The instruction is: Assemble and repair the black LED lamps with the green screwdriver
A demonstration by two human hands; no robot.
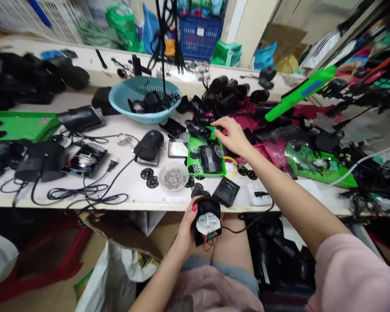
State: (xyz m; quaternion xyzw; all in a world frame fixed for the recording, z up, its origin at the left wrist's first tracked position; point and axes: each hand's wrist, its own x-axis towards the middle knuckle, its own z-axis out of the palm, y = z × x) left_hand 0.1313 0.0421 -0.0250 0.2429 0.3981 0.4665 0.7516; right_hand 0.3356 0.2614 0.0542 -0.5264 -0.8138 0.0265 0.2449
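My left hand point(186, 225) grips a black device housing point(207, 220) below the table's front edge; a white round plate and red wires show in its open end. My right hand point(232, 135) reaches over the far edge of a small green tray point(192, 161), fingers pinched near a small blue-green part among black pieces; what it pinches is too small to name. In the tray lies a black cylinder part point(209, 158) with a round mesh disc beside it. A clear bowl of small metal screws point(173, 177) stands left of the tray.
A teal basket point(123, 103) with black parts stands at the back. Black cables point(84, 190) sprawl across the left of the white table point(52, 200). Flat green trays sit far left point(22, 123) and right point(338, 177). A heap of black housings point(227, 93) lies behind the tray.
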